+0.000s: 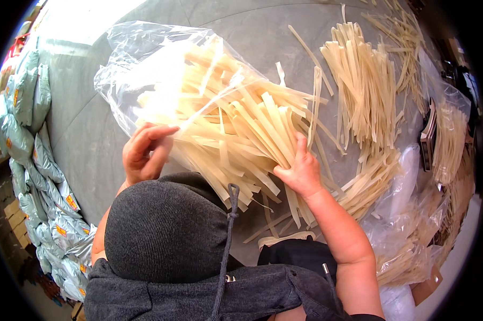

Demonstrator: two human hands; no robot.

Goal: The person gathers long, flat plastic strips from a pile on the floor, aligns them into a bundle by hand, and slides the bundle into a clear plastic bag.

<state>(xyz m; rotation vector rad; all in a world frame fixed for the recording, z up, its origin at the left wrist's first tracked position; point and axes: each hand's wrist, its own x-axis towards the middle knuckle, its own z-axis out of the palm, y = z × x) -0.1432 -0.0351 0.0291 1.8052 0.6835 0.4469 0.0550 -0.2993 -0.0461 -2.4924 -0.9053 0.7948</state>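
A large clear plastic bag (140, 48) lies on the floor before me, with many long, flat, pale yellow strips (214, 117) in it and spilling from its open side. At the bag's near left edge, my left hand (148, 152) is closed with curled fingers, pinching the thin plastic. My right hand (304, 170) is wrapped round the near end of a bunch of flat strips (265, 125), its thumb on top. This bunch lies over the looser strips at the bag's right side.
A heap of similar strips (359, 85) lies to the right, with more strips (372, 182) below it. Farther right are clear bags of strips (450, 139) and a dark, flat object (427, 134). Several silvery packages (43, 160) are piled along the left. My shoe (287, 239) is close by.
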